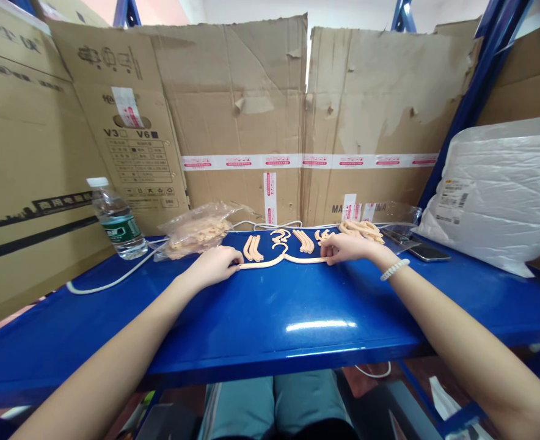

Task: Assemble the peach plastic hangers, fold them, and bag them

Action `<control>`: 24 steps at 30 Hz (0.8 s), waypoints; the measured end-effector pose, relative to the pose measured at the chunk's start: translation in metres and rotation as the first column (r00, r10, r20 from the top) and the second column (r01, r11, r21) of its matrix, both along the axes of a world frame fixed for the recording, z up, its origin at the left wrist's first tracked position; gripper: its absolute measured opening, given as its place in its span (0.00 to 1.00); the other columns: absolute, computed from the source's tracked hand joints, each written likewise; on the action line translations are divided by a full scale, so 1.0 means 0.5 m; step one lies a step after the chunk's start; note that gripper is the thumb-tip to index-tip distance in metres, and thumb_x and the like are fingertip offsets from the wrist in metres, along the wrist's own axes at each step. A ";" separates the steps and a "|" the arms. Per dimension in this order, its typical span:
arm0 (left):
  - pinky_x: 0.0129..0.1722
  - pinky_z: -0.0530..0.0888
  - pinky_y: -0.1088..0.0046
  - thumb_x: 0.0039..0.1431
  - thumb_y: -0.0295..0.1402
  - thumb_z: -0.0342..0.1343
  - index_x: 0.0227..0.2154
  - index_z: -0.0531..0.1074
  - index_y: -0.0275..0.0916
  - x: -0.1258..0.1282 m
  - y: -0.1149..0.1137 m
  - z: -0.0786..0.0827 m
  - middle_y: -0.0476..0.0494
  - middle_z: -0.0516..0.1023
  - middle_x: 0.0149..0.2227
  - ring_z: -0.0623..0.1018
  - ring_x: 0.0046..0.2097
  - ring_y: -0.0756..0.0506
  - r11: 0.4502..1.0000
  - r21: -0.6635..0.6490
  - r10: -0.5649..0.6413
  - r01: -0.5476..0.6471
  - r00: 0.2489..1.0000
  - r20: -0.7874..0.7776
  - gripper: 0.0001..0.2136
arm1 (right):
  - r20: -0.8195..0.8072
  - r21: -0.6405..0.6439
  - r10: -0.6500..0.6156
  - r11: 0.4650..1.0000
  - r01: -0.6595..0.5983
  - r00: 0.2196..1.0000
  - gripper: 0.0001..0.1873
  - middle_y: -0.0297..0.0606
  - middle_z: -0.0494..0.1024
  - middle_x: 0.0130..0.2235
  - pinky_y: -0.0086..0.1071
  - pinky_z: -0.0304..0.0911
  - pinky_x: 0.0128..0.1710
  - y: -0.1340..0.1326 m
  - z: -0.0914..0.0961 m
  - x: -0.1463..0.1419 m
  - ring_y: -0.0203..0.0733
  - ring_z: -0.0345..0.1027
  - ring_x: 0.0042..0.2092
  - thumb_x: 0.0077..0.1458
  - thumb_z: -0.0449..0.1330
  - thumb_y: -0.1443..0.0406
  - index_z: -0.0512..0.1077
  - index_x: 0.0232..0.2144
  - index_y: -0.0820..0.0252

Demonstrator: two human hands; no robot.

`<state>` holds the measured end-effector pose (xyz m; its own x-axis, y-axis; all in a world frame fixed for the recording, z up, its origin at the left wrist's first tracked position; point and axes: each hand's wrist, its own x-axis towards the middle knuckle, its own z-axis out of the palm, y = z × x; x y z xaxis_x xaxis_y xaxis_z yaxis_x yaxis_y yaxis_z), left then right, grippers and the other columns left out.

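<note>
A cream-coloured clothes hanger [265, 264] lies on the blue tabletop [261, 311], its small hook pointing away from me. My left hand [219, 264] has its fingers closed around the left end of the hanger. At the opposite end, my right hand [347, 248] pinches the tip between thumb and fingers. Just beyond the hanger are a stack of curved hanger arms [253, 249] on the left and another stack of arms [303, 241] nearer the right. Between them lie several loose hooks [280, 235]. More small curved pieces [324, 235] sit beside my right hand, which partly covers them.
A clear bag of cream pieces [197, 235] and a water bottle [120, 223] stand at left, with a white cable [109, 286]. Behind my right hand are more cream pieces [364, 230]. A phone [428, 252] and a white package [499, 189] are at right. Cardboard [242, 134] walls the back.
</note>
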<state>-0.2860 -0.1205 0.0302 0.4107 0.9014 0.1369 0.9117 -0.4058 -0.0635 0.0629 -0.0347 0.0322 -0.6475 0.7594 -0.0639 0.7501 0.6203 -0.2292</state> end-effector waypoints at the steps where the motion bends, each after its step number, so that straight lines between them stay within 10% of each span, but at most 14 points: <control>1: 0.37 0.70 0.72 0.57 0.27 0.51 0.37 0.77 0.40 0.000 0.000 0.000 0.45 0.81 0.39 0.78 0.40 0.43 1.000 0.002 -0.003 0.003 1.000 -0.005 0.10 | -0.001 -0.002 0.000 1.000 0.000 1.000 0.09 0.36 0.79 0.29 0.28 0.64 0.31 0.000 0.000 0.000 0.42 0.73 0.34 0.46 0.62 0.69 0.76 0.33 0.62; 24: 0.34 0.69 0.73 0.57 0.30 0.52 0.35 0.76 0.40 0.002 -0.005 0.001 0.45 0.81 0.34 0.79 0.36 0.44 0.999 0.044 0.017 -0.017 1.000 -0.003 0.08 | 0.071 0.089 0.045 0.995 -0.051 0.996 0.16 0.36 0.79 0.35 0.28 0.61 0.36 -0.004 0.009 -0.009 0.41 0.71 0.36 0.49 0.52 0.74 0.78 0.33 0.60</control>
<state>-0.2850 -0.1230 0.0307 0.3959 0.9015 0.1747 0.9183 -0.3869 -0.0842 0.0586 -0.0367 0.0368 -0.6801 0.7320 -0.0417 0.7308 0.6721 -0.1193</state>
